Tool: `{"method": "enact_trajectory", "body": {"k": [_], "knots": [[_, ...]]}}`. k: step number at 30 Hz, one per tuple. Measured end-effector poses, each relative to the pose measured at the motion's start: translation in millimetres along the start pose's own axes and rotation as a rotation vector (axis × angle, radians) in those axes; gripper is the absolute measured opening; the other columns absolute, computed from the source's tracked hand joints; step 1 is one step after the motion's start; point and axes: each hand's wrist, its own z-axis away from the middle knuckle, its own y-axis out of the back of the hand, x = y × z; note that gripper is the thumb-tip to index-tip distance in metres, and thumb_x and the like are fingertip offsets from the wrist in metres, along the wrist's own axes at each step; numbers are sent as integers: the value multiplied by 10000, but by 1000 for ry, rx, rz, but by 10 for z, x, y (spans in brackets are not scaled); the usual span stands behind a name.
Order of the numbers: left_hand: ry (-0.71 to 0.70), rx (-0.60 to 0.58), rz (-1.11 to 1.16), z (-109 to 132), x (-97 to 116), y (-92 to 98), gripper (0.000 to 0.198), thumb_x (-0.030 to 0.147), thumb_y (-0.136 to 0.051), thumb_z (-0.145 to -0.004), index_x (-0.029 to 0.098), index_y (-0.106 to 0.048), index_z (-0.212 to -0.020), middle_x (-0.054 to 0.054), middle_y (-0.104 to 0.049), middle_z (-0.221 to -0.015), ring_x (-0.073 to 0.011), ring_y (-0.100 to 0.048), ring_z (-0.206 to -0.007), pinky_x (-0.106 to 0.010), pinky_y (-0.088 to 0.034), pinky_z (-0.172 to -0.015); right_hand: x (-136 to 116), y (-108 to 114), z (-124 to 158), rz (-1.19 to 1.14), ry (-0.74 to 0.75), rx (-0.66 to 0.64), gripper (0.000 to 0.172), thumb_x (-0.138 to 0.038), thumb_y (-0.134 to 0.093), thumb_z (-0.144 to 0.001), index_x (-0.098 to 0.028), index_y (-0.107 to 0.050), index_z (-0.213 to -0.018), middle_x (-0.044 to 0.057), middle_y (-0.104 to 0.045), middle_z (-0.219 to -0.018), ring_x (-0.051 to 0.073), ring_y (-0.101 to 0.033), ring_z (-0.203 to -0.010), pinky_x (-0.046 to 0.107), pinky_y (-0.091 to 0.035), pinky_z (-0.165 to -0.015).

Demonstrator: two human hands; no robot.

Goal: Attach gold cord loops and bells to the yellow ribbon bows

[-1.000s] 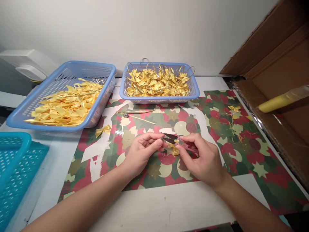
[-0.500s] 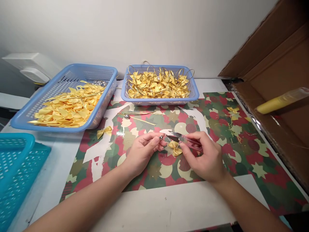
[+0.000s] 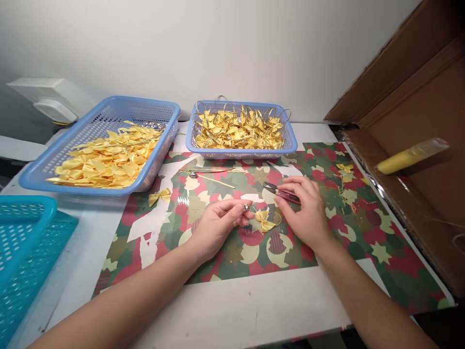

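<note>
My left hand (image 3: 221,223) pinches a small silver jingle bell (image 3: 246,207) between thumb and fingertips. Hanging at its fingertips is a yellow ribbon bow (image 3: 264,221) with a loop of gold cord. To the right, low over the patterned sheet (image 3: 232,261), my right hand (image 3: 303,208) has its fingers closed on a pair of thread snips (image 3: 286,194), blades pointing left. Beyond the hands lie gold cord pieces (image 3: 218,185) and another silver bell (image 3: 193,175). A loose yellow bow (image 3: 160,196) rests to the left.
A blue basket (image 3: 72,192) of yellow ribbon bows stands at the left; a second blue basket (image 3: 240,154) of corded bows is at the back. A teal basket (image 3: 54,242) fills the near left. Along the right edge are a cardboard box (image 3: 410,92) and a yellow-filled tube (image 3: 410,157).
My right hand has drawn the snips away from the bell and bow, lowering them towards the sheet. The left hand keeps its pinch on the bell; the cord loop now shows.
</note>
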Motion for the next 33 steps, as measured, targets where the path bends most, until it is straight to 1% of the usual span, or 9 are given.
{"method": "enact_trajectory", "body": {"k": [3, 6, 11, 19, 23, 26, 28, 31, 33], "knots": [[-28, -80, -130, 45, -5, -40, 248, 328, -799, -740, 165, -725, -911, -29, -724, -768, -113, -659, -686, -219, -548, -662, -213, 75, 12, -333, 99, -214, 95, -208, -661, -855, -235, -634, -943, 42, -669, -998, 213, -612, -964, 374, -482, -853], [-31, -102, -175, 79, -16, -72, 216, 267, -825, -699, 162, -699, -840, -11, -693, -728, -130, -663, -674, -248, -575, -644, -295, 116, 24, -412, 186, -324, 65, -174, -659, -866, -225, -626, -890, 12, -677, -873, 177, -606, -857, 349, -459, -821], [-19, -107, -247, 86, -40, -67, 245, 261, -843, -661, 151, -698, -825, 0, -638, -646, -134, -620, -622, -301, -588, -640, -248, 123, 38, -305, 262, -312, 107, -169, -615, -900, -222, -598, -808, -4, -673, -806, 169, -591, -809, 362, -406, -825], [-75, -119, -345, 91, -37, -59, 186, 243, -820, -689, 161, -741, -835, -22, -666, -692, -131, -617, -635, -270, -554, -622, -260, 128, 48, -167, 387, -306, 152, -144, -578, -914, -222, -562, -784, -23, -667, -770, 160, -561, -794, 358, -355, -830], [-79, -121, -356, 86, -39, -65, 172, 243, -815, -694, 157, -753, -829, -40, -695, -721, -146, -648, -661, -278, -571, -636, -268, 141, 43, -160, 346, -357, 186, -147, -548, -924, -222, -537, -755, -35, -647, -731, 153, -565, -759, 362, -345, -846], [-20, -108, -245, 81, -42, -64, 197, 244, -829, -675, 161, -744, -832, -44, -717, -767, -182, -695, -718, -332, -616, -686, -240, 166, 18, -206, 289, -355, 187, -170, -578, -917, -222, -529, -744, -35, -636, -721, 153, -566, -740, 352, -359, -813], [8, -104, -179, 80, -39, -61, 201, 235, -832, -671, 162, -740, -835, -35, -719, -753, -184, -706, -712, -353, -631, -701, -196, 186, -4, -229, 247, -294, 181, -179, -600, -908, -224, -528, -748, -28, -627, -720, 158, -565, -732, 346, -375, -784], [13, -104, -161, 80, -31, -55, 189, 215, -828, -678, 158, -739, -835, -12, -698, -661, -160, -699, -647, -324, -632, -686, -118, 207, -33, -232, 210, -163, 182, -205, -639, -889, -228, -527, -748, -23, -617, -708, 162, -564, -716, 338, -396, -753], [10, -106, -151, 79, -28, -56, 181, 208, -826, -682, 159, -736, -831, -9, -700, -649, -153, -699, -632, -304, -629, -668, -84, 211, -44, -197, 206, -145, 189, -229, -641, -890, -226, -528, -739, -23, -622, -709, 162, -576, -716, 341, -401, -757]]}}
